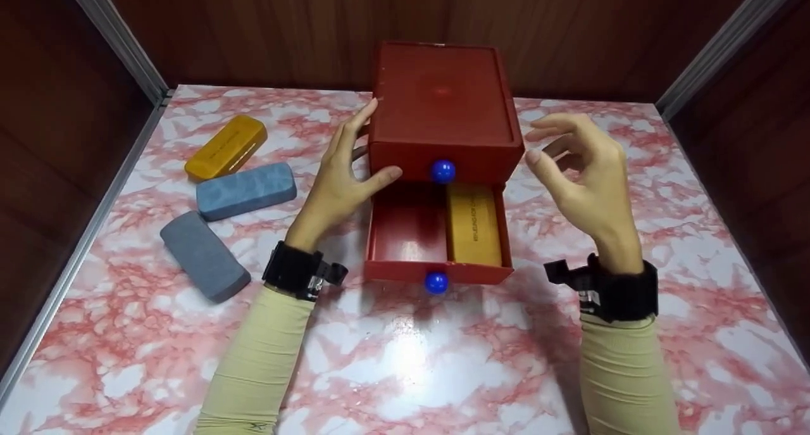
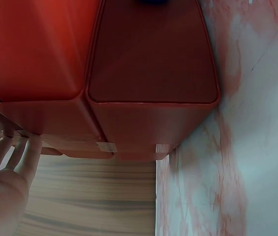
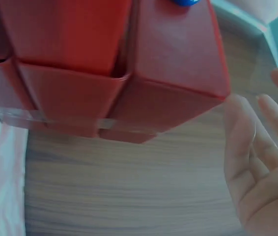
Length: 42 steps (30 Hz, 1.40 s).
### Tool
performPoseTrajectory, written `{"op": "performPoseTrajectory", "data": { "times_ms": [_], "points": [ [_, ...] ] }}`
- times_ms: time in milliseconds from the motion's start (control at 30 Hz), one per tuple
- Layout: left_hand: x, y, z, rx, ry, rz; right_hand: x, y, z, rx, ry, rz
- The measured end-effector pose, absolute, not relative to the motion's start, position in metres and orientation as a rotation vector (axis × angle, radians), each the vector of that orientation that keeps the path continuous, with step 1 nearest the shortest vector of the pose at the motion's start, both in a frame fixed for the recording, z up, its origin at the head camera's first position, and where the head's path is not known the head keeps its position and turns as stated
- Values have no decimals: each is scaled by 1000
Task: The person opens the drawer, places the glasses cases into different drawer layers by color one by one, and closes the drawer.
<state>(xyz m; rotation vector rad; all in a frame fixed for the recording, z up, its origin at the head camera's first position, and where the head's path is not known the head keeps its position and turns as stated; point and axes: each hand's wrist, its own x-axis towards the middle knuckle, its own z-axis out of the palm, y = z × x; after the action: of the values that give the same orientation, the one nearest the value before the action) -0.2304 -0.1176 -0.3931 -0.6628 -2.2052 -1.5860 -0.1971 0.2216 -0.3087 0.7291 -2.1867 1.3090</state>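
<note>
A red two-drawer box (image 1: 440,93) with blue ball knobs stands at the back of the table. Its lower drawer (image 1: 405,271) is pulled out, and a yellow glasses case (image 1: 474,226) lies along the drawer's right side. My left hand (image 1: 338,182) rests against the box's left side, thumb at the front face. In the left wrist view, the extended fingers (image 2: 29,152) touch the red wall. To the right of the box, my right hand (image 1: 588,175) hovers with loosely bent fingers and holds nothing. The right wrist view shows that hand (image 3: 266,172) beside the box corner.
Left of the box lie another yellow glasses case (image 1: 226,147), a blue case (image 1: 247,190) and a grey case (image 1: 205,256) on the pink-and-white marbled table (image 1: 405,371). Dark wooden panels (image 1: 285,36) enclose the table at the back and sides.
</note>
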Motion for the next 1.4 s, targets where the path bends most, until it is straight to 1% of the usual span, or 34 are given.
{"op": "performPoseTrajectory", "data": {
  "times_ms": [200,433,667,1033,1167,1400],
  "points": [
    [-231,-118,-393,-664,-2206,-1584,-206,226,-323,679,-2056,1556],
    [-230,-118,-393,-651,-2215,-1589,-217,230,-334,704,-2109,1638],
    [-230,-118,-392,-647,-2225,-1568,-228,229,-349,685,-2152,1824],
    [-229,-118,-392,-635,-2246,-1565,-238,218,-374,697,-2281,1915],
    [-228,-119,-393,-625,-2252,-1566,-239,211,-379,684,-2339,1945],
    [-229,-117,-391,-642,-2240,-1576,-239,203,-383,672,-2363,1870]
  ]
}}
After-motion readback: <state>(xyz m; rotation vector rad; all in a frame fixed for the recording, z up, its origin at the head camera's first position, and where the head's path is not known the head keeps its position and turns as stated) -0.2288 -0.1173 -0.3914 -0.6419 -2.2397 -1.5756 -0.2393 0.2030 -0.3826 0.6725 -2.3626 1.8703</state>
